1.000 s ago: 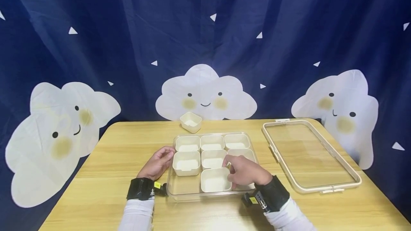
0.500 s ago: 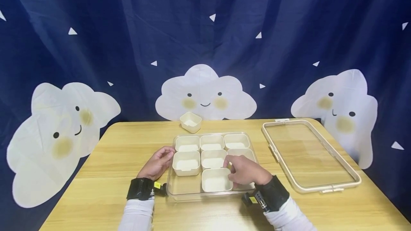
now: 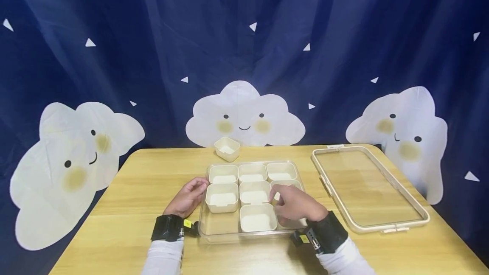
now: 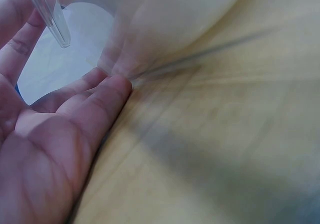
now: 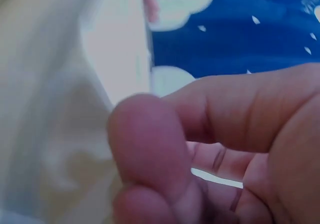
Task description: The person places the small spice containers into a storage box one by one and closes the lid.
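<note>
A clear box [image 3: 219, 224] on the table holds several cream cups in rows. My left hand [image 3: 188, 197] touches the box's left side; in the left wrist view its fingertips [image 4: 117, 83] lie low against the clear wall. Over the box's right part is my right hand [image 3: 298, 203], its fingers bent down beside the front middle cup [image 3: 258, 218]. It partly covers the front right cup [image 3: 292, 224] and the middle-row right cup [image 3: 288, 183]. Blur in the right wrist view hides whether the fingertips [image 5: 147, 139] pinch a cup rim.
Behind the box, one more cream cup [image 3: 227, 149] sits near the table's far edge. At the right lies a clear lid [image 3: 332, 198] with a cream frame and clips. A dark blue curtain [image 3: 244, 50] with clouds hangs behind the wooden table [image 3: 114, 224].
The front middle cup has shifted slightly right. My right hand has moved a little to the right as well. The left hand stays at the box's side.
</note>
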The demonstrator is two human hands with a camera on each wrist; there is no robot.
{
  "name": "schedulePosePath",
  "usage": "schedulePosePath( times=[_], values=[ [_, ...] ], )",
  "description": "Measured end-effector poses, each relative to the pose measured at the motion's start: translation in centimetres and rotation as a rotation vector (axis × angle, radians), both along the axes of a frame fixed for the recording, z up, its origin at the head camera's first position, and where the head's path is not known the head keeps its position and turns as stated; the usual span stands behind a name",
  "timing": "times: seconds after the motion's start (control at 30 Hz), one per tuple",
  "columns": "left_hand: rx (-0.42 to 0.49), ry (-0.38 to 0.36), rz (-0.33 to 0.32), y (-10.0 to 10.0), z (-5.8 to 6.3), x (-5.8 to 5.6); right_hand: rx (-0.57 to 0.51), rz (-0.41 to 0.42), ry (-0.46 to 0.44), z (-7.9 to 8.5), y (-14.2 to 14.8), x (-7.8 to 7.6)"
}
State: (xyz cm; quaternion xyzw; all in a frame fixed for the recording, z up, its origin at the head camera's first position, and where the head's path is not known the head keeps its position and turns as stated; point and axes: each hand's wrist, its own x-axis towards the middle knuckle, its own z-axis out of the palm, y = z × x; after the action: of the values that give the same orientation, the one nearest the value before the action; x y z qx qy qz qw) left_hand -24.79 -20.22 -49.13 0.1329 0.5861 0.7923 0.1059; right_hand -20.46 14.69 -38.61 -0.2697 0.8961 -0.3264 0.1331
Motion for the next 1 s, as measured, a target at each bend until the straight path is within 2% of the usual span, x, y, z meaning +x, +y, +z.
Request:
schedulePosePath(
  times=[0.1, 0.33, 0.47, 0.6, 0.8, 1.0],
  values=[
    [0.002, 0.002, -0.008, -0.1, -0.2, 0.1, -0.024, -0.075, 0.033, 0.2, 1.5, -0.6],
    [0.011, 0.014, -0.009, -0.2, -0.4, 0.2, -0.174, -0.365, -0.012, 0.2, 5.5, -2.2],
    [0.021, 0.02, -0.022, -0.2, -0.4, 0.1, -0.244, -0.45, -0.018, -0.5, 7.4, -3.2],
    [0.002, 0.02, -0.019, -0.2, -0.4, 0.2, -0.295, -0.467, -0.055, -1.8, 8.4, -4.1],
    [0.006, 0.023, -0.017, 0.0, -0.3, -0.1, -0.349, -0.425, -0.051, -4.0, 9.0, -5.3],
    [0.003, -0.007, 0.006, 0.1, -0.1, 0.0, -0.455, -0.365, -0.152, -6.0, 8.8, -5.6]
  ],
)
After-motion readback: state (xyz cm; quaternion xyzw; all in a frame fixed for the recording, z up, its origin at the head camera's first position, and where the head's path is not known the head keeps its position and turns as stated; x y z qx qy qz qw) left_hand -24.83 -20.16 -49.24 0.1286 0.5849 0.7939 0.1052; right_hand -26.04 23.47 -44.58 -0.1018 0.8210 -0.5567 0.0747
